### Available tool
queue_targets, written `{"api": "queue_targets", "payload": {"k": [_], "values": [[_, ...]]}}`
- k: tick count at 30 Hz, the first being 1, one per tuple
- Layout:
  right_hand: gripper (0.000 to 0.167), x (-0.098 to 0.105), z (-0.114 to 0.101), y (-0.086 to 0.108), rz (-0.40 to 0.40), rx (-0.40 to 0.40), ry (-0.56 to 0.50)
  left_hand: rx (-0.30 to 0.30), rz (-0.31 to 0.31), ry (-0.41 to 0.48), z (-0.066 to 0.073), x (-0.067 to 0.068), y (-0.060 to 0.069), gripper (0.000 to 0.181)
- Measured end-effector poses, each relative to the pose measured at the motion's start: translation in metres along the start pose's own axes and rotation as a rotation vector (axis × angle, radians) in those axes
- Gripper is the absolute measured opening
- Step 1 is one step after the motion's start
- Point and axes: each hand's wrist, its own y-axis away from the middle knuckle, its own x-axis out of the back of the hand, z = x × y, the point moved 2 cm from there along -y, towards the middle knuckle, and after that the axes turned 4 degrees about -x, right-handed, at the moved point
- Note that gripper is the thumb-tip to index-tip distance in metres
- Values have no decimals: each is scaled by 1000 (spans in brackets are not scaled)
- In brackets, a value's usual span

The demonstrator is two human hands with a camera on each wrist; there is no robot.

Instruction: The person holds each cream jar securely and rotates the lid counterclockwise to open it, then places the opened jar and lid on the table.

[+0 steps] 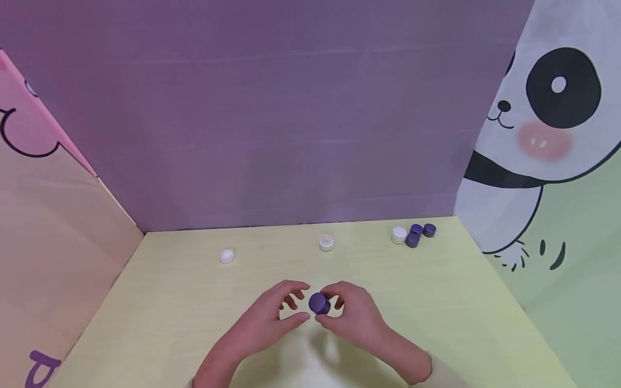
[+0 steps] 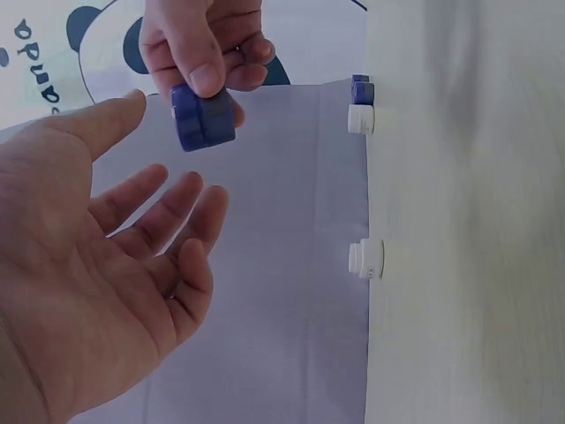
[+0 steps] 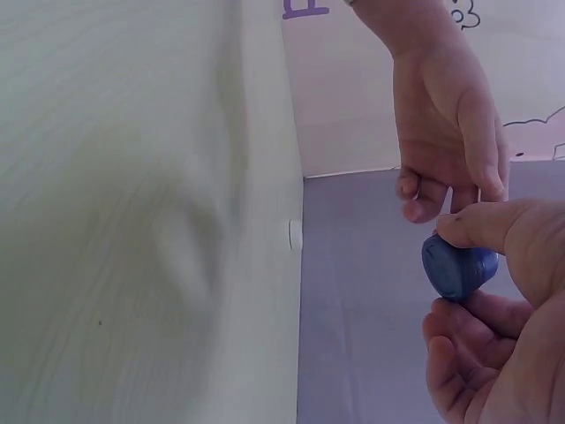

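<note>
A small dark purple jar [image 1: 318, 303] is pinched between the thumb and fingers of my right hand [image 1: 356, 317], held above the table. In the left wrist view the purple jar [image 2: 201, 117] shows a wide lid over its body. My left hand [image 1: 269, 318] is beside it with its thumb and fingers apart and nothing between them. A narrow gap separates the left fingertips from the purple jar. In the right wrist view, the purple jar [image 3: 456, 267] is tilted with its flat round face toward the table.
A white jar [image 1: 326, 243] with a pale pink top stands at the table's back middle. A white lid [image 1: 227, 256] lies farther left. At the back right stand a wider white piece [image 1: 399, 235] and several small purple pieces [image 1: 413, 240]. Printed cloth walls enclose the table [image 1: 160, 302].
</note>
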Motion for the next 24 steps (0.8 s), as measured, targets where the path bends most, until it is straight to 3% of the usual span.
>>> {"api": "queue_targets", "payload": {"k": [8, 17, 24], "values": [[31, -4, -9, 5, 52, 14, 48, -34, 68, -80, 5, -4, -3, 47], [30, -6, -17, 5, 121, 82, 62, -54, 132, -120, 10, -2, -7, 30], [30, -6, -19, 4, 133, 99, 58, -85, 158, -144, 10, -2, -7, 27]]}}
